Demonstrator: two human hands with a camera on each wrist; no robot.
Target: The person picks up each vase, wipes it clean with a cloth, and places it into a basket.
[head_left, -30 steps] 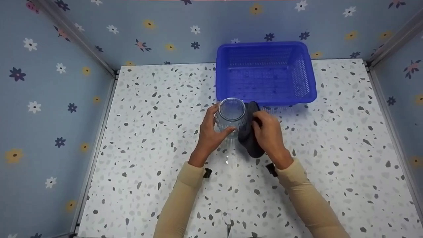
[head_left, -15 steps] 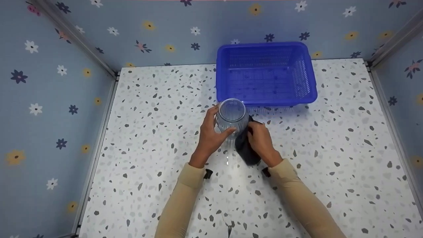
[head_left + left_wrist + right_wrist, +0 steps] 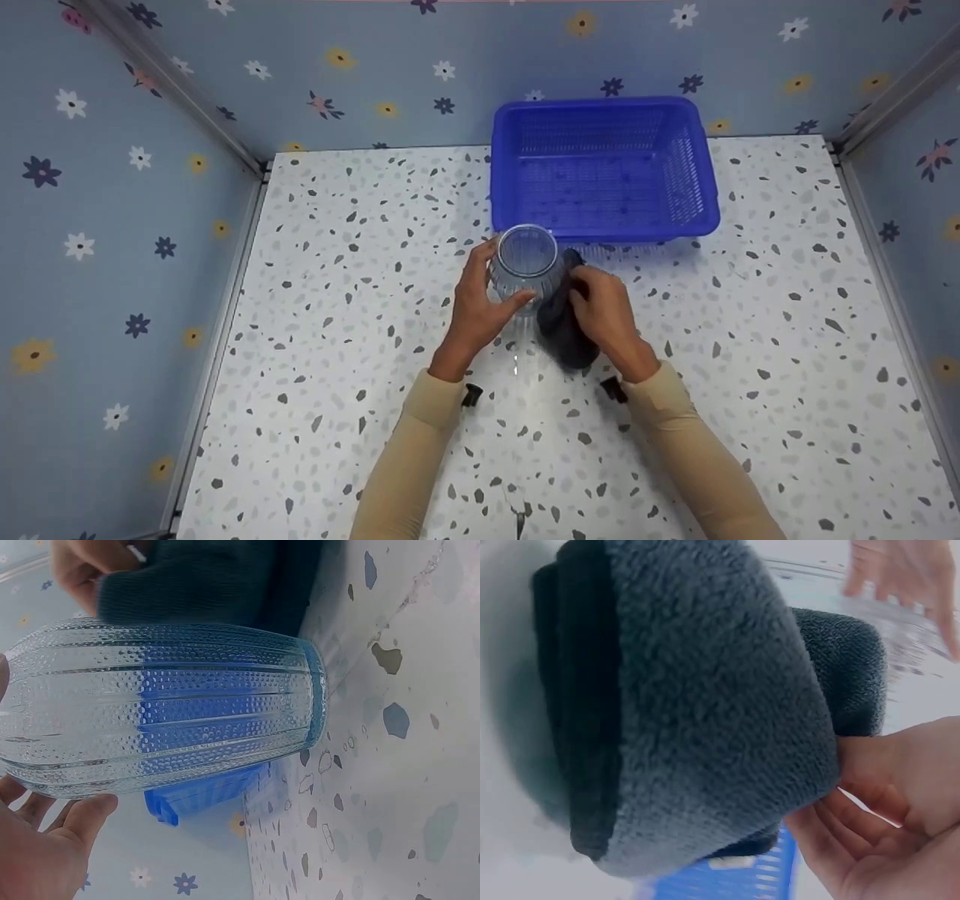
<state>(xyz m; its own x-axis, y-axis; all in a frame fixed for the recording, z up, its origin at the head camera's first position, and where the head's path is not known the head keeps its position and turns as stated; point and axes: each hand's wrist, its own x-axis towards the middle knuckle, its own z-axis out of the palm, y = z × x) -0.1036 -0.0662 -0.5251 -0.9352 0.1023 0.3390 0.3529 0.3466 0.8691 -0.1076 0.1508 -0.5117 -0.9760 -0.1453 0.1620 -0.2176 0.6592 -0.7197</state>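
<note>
A clear ribbed glass jar (image 3: 528,259) with a dimpled surface stands upright on the table, its round mouth facing up. My left hand (image 3: 478,304) grips it from the left, thumb on the near side. My right hand (image 3: 609,311) pinches a folded dark grey cloth (image 3: 568,330) against the jar's right side. In the left wrist view the cloth (image 3: 195,585) lies along the glass jar (image 3: 172,705). Fuzzy pile shows on the cloth (image 3: 712,705) in the right wrist view, thumb and fingers closed on its edge.
Just behind the jar sits a blue plastic basket (image 3: 604,229) with slatted walls. Flower-patterned panels (image 3: 405,75) border the speckled white table (image 3: 337,300) at the back and sides.
My right hand moves the cloth along the jar's right side, first toward me, then a little away again. The left hand and jar stay in place.
</note>
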